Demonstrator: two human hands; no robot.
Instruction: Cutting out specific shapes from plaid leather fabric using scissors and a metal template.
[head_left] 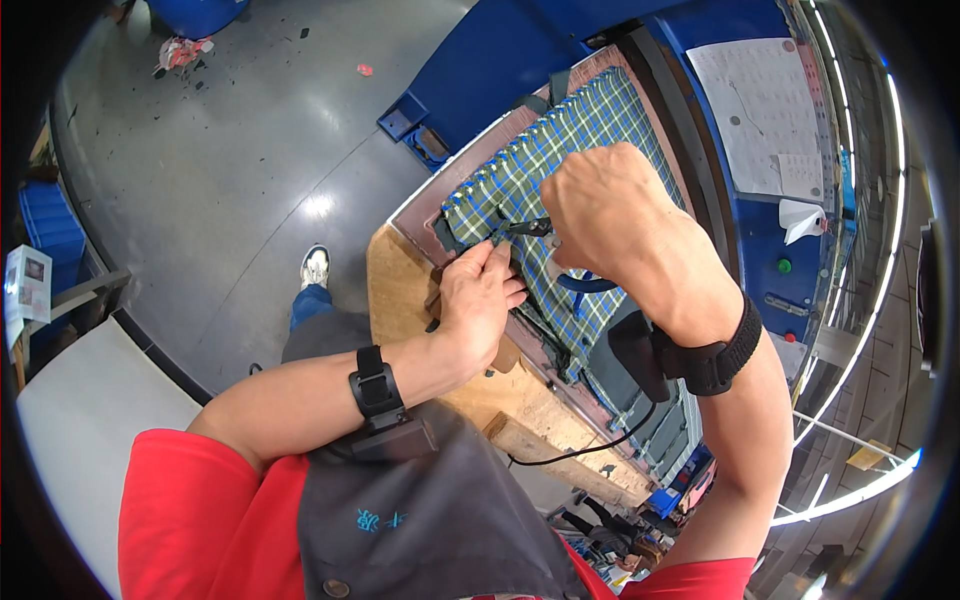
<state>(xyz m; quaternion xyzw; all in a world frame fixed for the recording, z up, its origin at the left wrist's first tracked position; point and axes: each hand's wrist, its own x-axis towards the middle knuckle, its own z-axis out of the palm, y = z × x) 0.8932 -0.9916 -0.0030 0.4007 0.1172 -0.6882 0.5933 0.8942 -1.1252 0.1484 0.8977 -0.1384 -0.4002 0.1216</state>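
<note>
Green, white and blue plaid fabric lies on a pinkish-brown board over a wooden bench. My right hand is closed round scissors with blue handle loops, their dark tips at the fabric's lower-left edge. Just left of the tips, my left hand pinches that edge between thumb and fingers; the pinched bit is small and partly hidden. Dark strips run along the fabric farther right. Black bands with small devices circle both my wrists.
A blue panel stands behind the board, with paper sheets and small magnets at right. A pale table, blue bins and pink scraps on the grey floor are at left. My shoe shows beside the bench.
</note>
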